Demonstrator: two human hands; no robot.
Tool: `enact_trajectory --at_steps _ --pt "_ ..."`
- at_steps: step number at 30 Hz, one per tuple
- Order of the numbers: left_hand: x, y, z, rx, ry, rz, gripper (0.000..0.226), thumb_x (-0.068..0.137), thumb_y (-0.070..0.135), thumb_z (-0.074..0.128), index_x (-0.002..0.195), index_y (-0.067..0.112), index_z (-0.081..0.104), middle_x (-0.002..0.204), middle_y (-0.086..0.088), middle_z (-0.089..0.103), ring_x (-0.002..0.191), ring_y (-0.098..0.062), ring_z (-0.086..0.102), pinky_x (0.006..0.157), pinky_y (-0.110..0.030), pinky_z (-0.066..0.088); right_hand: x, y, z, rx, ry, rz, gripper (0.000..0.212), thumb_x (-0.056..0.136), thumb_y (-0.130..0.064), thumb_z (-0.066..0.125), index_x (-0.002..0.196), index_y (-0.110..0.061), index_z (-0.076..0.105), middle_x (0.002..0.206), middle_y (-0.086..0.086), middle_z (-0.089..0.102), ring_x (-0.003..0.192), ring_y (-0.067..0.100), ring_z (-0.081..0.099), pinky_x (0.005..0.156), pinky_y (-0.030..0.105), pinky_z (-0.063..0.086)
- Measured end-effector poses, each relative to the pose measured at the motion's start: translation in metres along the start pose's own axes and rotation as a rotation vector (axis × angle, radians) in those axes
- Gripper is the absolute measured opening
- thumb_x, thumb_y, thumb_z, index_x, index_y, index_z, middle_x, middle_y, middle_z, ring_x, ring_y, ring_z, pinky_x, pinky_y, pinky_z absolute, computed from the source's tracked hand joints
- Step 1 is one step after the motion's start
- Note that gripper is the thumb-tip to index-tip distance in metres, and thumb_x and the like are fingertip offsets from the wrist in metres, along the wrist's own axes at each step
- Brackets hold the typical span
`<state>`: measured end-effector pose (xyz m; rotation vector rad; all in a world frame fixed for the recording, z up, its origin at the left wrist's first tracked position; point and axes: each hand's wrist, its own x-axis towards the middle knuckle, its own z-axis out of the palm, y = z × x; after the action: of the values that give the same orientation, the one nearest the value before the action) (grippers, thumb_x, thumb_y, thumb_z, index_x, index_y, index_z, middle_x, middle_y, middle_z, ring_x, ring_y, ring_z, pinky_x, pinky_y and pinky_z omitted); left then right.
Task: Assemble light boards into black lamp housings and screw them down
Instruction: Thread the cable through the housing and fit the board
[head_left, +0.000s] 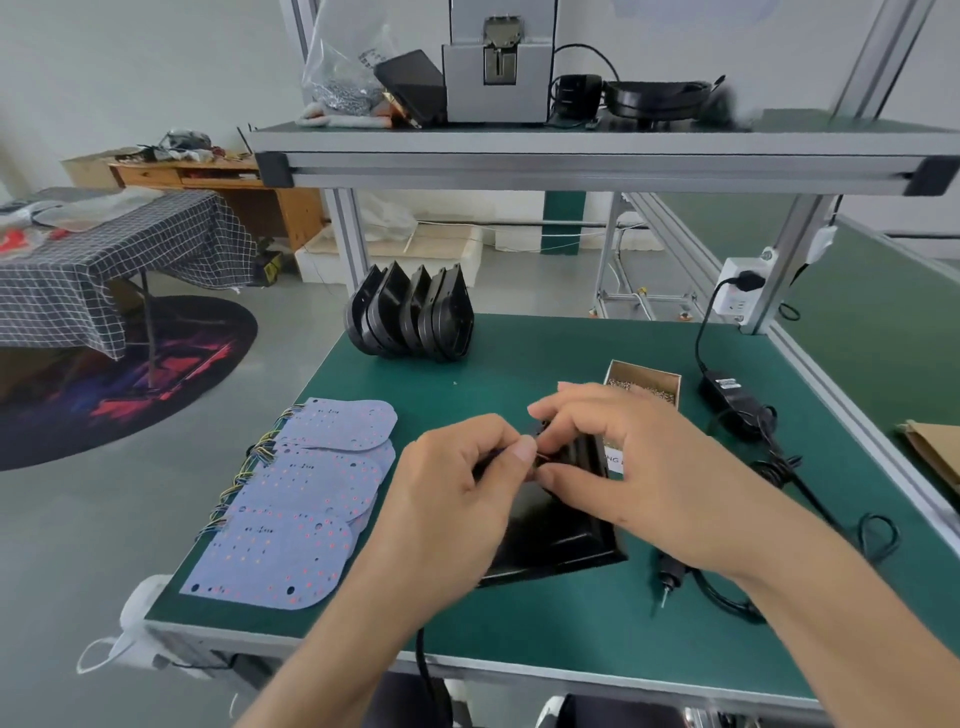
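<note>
A black lamp housing (558, 530) lies on the green mat in front of me. Both hands meet above its far end. My left hand (452, 493) pinches something small and dark there between thumb and fingers; what it is stays hidden. My right hand (618, 462) curls over the housing's top edge and pinches at the same spot. A fanned pile of white light boards (301, 499) with coloured wires lies to the left. A row of black housings (410, 317) stands on edge at the back of the mat. The electric screwdriver (670, 577) lies at the right.
An open box of screws (644, 382) sits behind my right hand. A black power adapter (732, 400) and its cables trail along the right side to a wall socket (740, 286). An aluminium shelf (571, 156) overhangs the bench. The bench's front edge (467, 670) is close.
</note>
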<state>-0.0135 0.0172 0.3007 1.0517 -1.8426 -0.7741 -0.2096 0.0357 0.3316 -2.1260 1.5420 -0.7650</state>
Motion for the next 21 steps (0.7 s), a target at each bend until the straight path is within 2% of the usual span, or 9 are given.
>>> enact_trajectory --at_steps 3,9,11,14,17,21 --pt "-0.003 0.003 -0.001 0.002 0.059 0.002 0.027 0.095 0.036 0.057 0.071 0.023 0.062 0.049 0.013 0.041 0.045 -0.005 0.038 0.046 -0.013 0.027 -0.003 -0.004 0.001 -0.073 0.002 0.013 0.014 0.088 -0.047 0.071 0.1 -0.041 0.068 0.139 -0.028 0.053 0.143 -0.019 0.022 0.124 0.044 0.016" --pt "-0.003 0.011 0.0 -0.028 0.052 0.024 0.028 0.095 0.034 0.058 0.07 0.023 0.062 0.046 0.014 0.039 0.041 -0.005 0.036 0.045 -0.008 0.027 -0.014 0.0 -0.002 0.013 0.054 0.009 0.015 0.085 -0.043 0.074 0.099 -0.04 0.069 0.144 -0.03 0.052 0.143 -0.019 0.025 0.124 0.035 0.021" --pt "-0.004 0.015 0.0 -0.024 0.054 0.034 0.028 0.095 0.034 0.059 0.07 0.024 0.062 0.045 0.014 0.039 0.041 -0.005 0.035 0.045 -0.008 0.026 -0.018 0.003 -0.001 0.057 0.094 -0.012 0.014 0.084 -0.041 0.075 0.097 -0.04 0.07 0.142 -0.03 0.055 0.143 -0.018 0.029 0.121 0.024 0.021" --pt "-0.005 0.015 0.002 -0.026 0.07 0.044 0.028 0.096 0.034 0.059 0.07 0.024 0.062 0.044 0.014 0.038 0.041 -0.006 0.033 0.045 -0.01 0.023 -0.021 0.005 0.0 0.07 0.119 -0.03 0.014 0.083 -0.038 0.078 0.095 -0.04 0.071 0.136 -0.029 0.059 0.136 -0.017 0.038 0.108 0.004 0.022" --pt "-0.006 0.014 0.007 -0.02 0.051 0.042 0.027 0.097 0.036 0.058 0.073 0.024 0.062 0.048 0.011 0.038 0.046 -0.006 0.033 0.045 -0.016 0.025 -0.024 0.007 -0.001 0.074 0.109 -0.01 0.014 0.084 -0.037 0.079 0.094 -0.04 0.071 0.131 -0.028 0.06 0.131 -0.014 0.043 0.101 0.0 0.024" --pt "-0.008 0.011 0.009 0.018 -0.001 0.067 0.025 0.099 0.037 0.054 0.077 0.025 0.06 0.059 0.0 0.049 0.053 -0.012 0.04 0.05 -0.023 0.033 -0.023 0.008 0.001 0.144 0.065 0.023 0.013 0.087 -0.032 0.081 0.096 -0.04 0.076 0.141 -0.033 0.052 0.133 -0.018 0.041 0.103 -0.002 0.021"
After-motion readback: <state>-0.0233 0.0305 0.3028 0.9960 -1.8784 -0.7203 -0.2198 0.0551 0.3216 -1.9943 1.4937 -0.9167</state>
